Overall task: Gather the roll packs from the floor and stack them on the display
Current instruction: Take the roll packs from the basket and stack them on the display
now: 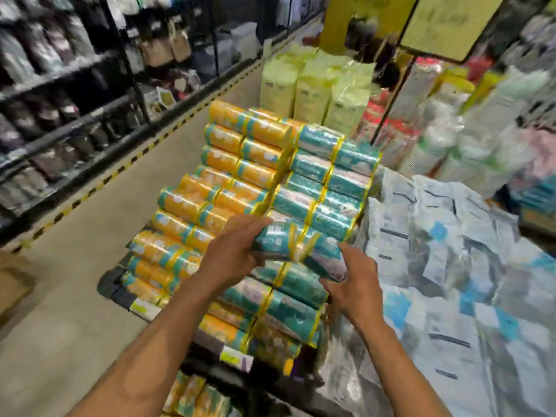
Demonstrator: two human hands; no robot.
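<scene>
One teal roll pack (301, 246); left grip (233, 251), right grip (353, 285) both clasp it.

A teal plastic-wrapped roll pack (298, 251) lies over the stepped stack of teal roll packs (328, 176), with the left hand (234, 251) at its 9 o'clock end and the right hand (352, 284) at 4 o'clock. The stack of orange roll packs (222, 176) adjoins at 9 o'clock, pale yellow plastic bags (313, 91) stand behind at 12, and white crinkled plastic packs (451, 251) lie at 3.
</scene>
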